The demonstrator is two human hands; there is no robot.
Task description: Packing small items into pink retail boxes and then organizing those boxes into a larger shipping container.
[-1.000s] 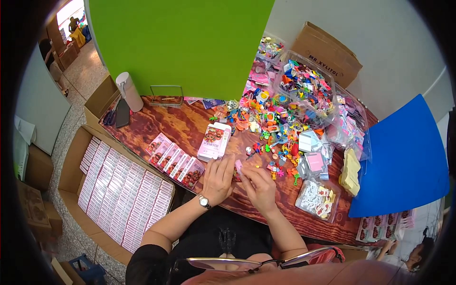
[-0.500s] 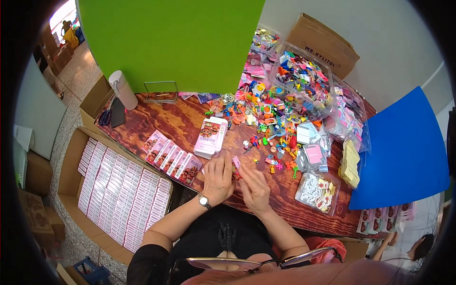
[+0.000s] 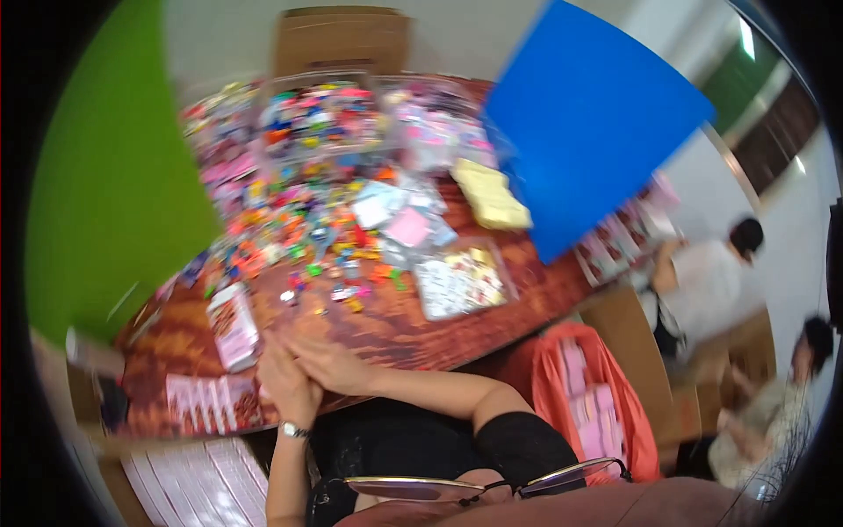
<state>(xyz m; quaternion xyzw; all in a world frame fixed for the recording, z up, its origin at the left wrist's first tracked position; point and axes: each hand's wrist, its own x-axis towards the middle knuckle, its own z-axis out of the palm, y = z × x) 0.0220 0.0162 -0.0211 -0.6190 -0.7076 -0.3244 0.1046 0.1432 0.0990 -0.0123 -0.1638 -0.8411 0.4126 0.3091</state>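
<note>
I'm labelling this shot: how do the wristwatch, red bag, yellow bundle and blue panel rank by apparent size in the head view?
1. Blue panel
2. Red bag
3. Yellow bundle
4. Wristwatch

Pale wall [image 3: 474, 39], blue panel [image 3: 597, 114], green panel [image 3: 105, 176] (blurred), wood-grained table [image 3: 553, 285], strip light [image 3: 746, 38]

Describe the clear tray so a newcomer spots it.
Find the blue sheet at right, then the yellow object by its left edge. Nearer the right hand sits the clear tray, its pieces mostly pale, unlike the multicoloured load of the bigger tub.
</note>
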